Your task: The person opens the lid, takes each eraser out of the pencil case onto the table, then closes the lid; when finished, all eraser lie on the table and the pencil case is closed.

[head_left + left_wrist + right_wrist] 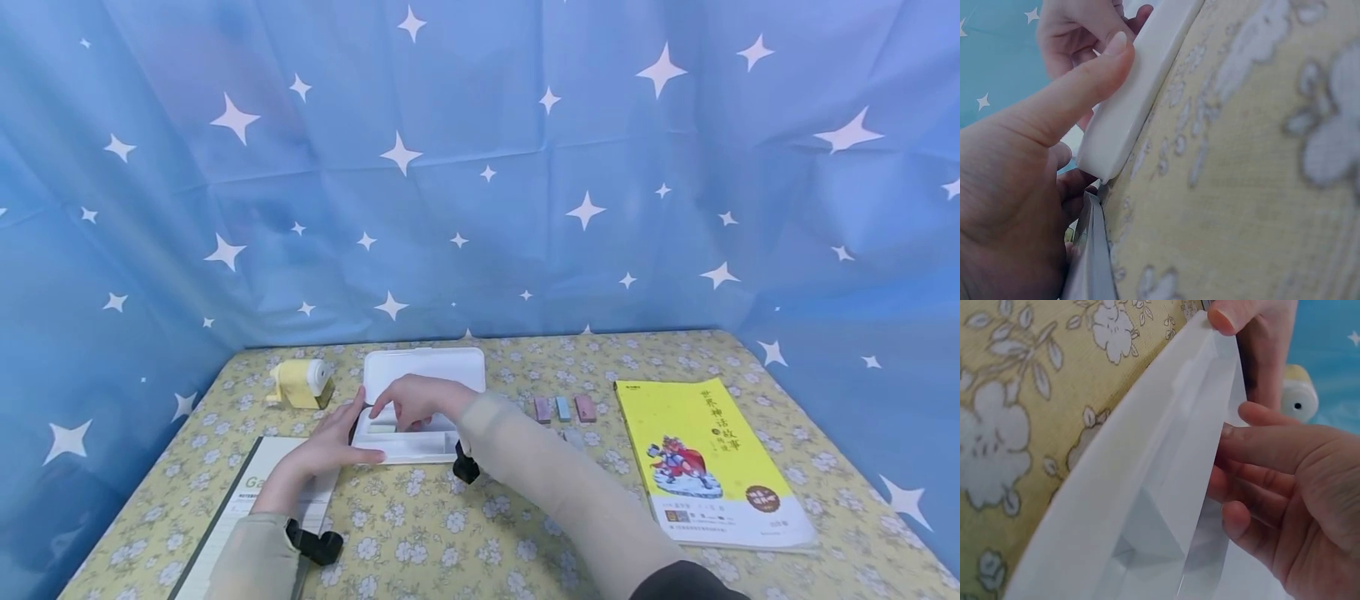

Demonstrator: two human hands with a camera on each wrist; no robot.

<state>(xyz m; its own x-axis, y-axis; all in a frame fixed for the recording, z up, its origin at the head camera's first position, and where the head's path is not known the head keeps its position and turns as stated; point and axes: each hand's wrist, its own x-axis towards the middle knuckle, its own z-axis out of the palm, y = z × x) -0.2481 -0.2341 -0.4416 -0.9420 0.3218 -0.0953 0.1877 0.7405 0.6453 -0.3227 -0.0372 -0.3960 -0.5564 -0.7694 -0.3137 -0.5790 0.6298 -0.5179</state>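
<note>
A white pencil case lies on the table with its lid raised at the back. My left hand grips its left end, the thumb on the near rim and the other fingers at the end wall, as the left wrist view shows too. From the right, my right hand reaches over the case, fingers bent down into the rear compartment. A small pale block shows under those fingers. In the right wrist view a divider hides the fingertips, so I cannot tell whether they pinch anything.
A yellow pencil sharpener stands behind at left. A notebook lies under the left forearm. Several small erasers, one a blue eraser, lie right of the case. A yellow book is farther right. A starry curtain hangs behind.
</note>
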